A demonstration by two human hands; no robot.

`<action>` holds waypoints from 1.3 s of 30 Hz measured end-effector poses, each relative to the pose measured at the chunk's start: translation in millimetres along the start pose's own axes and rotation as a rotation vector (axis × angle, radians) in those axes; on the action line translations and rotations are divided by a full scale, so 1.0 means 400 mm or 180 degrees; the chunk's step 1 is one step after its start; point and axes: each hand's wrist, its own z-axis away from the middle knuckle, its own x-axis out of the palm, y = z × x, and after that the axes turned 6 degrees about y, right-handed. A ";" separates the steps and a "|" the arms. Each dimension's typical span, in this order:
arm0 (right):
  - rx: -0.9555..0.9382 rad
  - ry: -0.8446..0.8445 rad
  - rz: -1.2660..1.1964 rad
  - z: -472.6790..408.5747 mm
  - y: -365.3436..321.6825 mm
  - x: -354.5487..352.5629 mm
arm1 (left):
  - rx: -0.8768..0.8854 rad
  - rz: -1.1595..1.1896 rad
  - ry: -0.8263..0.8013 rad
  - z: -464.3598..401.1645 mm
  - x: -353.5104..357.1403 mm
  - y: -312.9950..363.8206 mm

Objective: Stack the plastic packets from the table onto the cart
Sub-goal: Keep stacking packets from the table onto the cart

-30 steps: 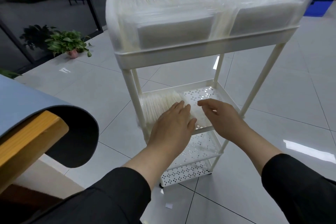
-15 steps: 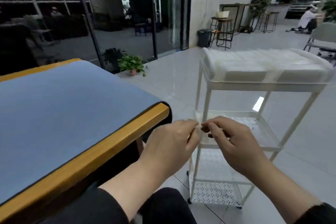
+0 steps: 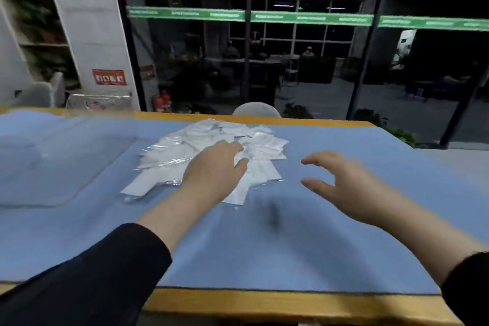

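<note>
- Blue mat (image 3: 304,241) over the table (image 3: 264,304) now fills the view; the cart is out of sight.
- Left hand (image 3: 214,169), fingers relaxed, lies flat on the packets (image 3: 254,145).
- Right hand (image 3: 341,182) hovers spread wide just beside them, empty.
- Another load probably starts here.

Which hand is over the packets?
The left hand, fingers spread over the packet pile; the right hand hovers beside it above bare blue mat.

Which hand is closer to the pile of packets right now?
Left. The left hand is over the packets, fingers reaching onto the pile. The right hand hovers to the pile's right, over bare blue mat.
</note>
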 end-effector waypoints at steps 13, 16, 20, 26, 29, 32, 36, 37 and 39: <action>-0.0155 -0.1247 -0.0090 -0.283 -0.074 0.284 | -0.1662 -0.0251 -0.0548 -0.084 -0.036 -0.391; -0.0211 -0.1164 -0.0238 -0.277 -0.077 0.301 | -0.1755 -0.0552 -0.0792 -0.075 -0.060 -0.412; -0.0362 -0.1129 -0.0262 -0.272 -0.082 0.311 | -0.1757 -0.0715 -0.1167 -0.056 -0.063 -0.428; -0.0483 -0.1108 -0.0227 -0.260 -0.094 0.302 | -0.1471 -0.0760 -0.1037 -0.030 -0.056 -0.407; -0.0524 -0.1100 -0.0261 -0.259 -0.086 0.306 | -0.1593 -0.0556 -0.0957 -0.033 -0.056 -0.387; -0.0534 -0.1083 -0.0279 -0.260 -0.082 0.305 | -0.1711 -0.0156 -0.0894 -0.034 -0.056 -0.380; -0.0512 -0.1046 -0.0413 -0.262 -0.076 0.306 | -0.1566 0.0253 -0.0762 -0.014 -0.066 -0.355; -0.0493 -0.0930 -0.0510 -0.263 -0.077 0.305 | -0.1458 0.0325 -0.0711 -0.011 -0.075 -0.341; -0.0421 -0.0507 -0.0852 -0.265 -0.085 0.299 | -0.1179 0.0530 -0.0549 -0.014 -0.098 -0.305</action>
